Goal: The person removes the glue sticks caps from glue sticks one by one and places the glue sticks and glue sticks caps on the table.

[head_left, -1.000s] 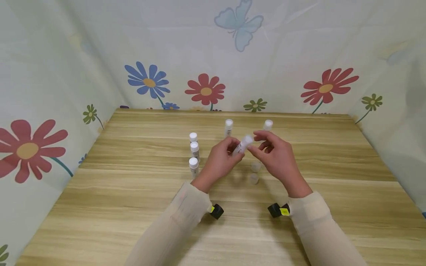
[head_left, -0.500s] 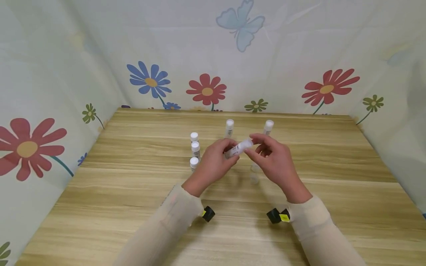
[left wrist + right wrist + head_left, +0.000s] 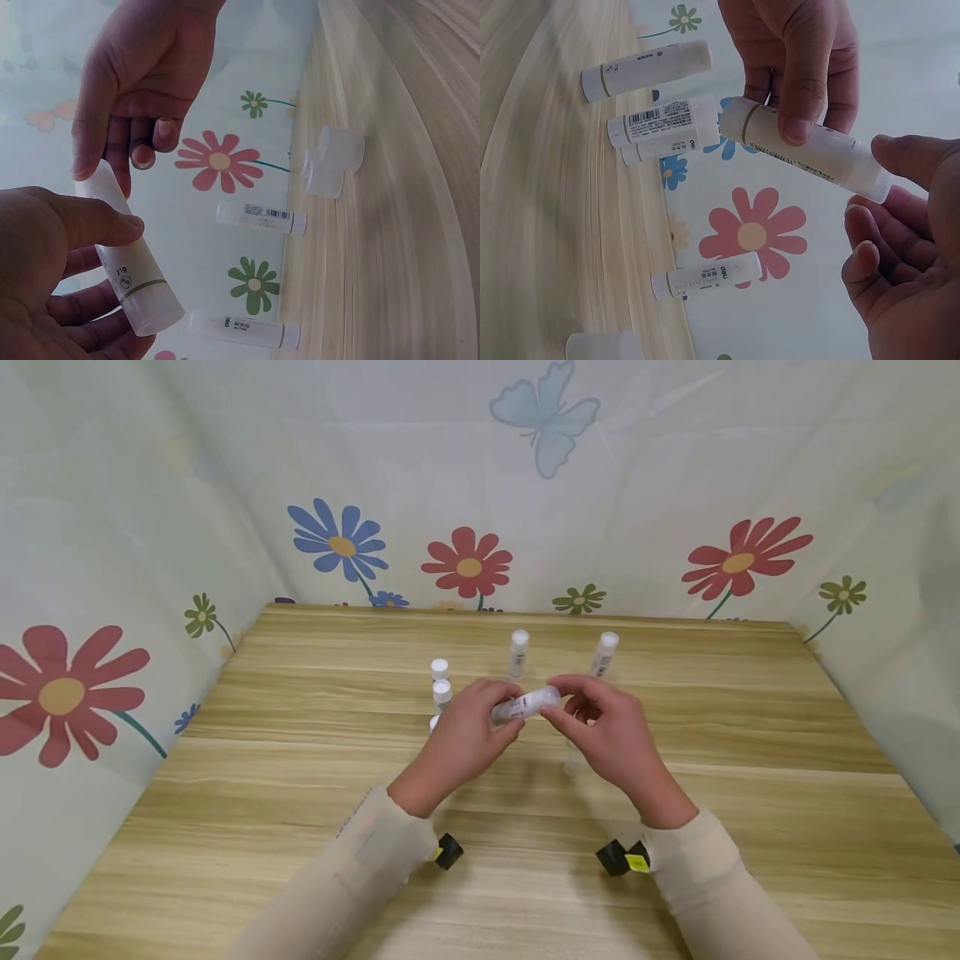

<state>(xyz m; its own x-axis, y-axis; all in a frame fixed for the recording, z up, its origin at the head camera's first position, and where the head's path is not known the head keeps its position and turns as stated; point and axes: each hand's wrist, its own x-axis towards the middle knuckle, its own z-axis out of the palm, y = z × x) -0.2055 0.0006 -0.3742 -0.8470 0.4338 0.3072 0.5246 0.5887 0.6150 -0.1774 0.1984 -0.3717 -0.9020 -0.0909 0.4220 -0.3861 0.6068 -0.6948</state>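
Note:
My left hand (image 3: pixel 468 727) grips the barrel of a white glue stick (image 3: pixel 525 703), its thumb across the printed side. The stick lies nearly level between the hands, its ribbed cap end towards the right. There my right hand (image 3: pixel 611 727) pinches that end between thumb and forefinger, the other fingers curled free. In the right wrist view, the glue stick (image 3: pixel 810 150) shows the ribbed cap on its end. Whether the cap turns cannot be told. Two short white cylinders, like loose caps (image 3: pixel 341 148), rest on the table; the right hand mostly hides them in the head view.
Several glue sticks stand upright on the wooden table (image 3: pixel 300 793). One glue stick (image 3: pixel 519 653) is behind the hands, another glue stick (image 3: pixel 603 653) at the back right. A row of glue sticks (image 3: pixel 442 693) stands left, partly behind the left hand. A flowered curtain (image 3: pixel 622 485) surrounds the table.
The held glue stick has tipped from slanting upward to nearly level. Both hands have shifted left and slightly nearer, the left one more. The nearest glue stick in the row is now mostly covered.

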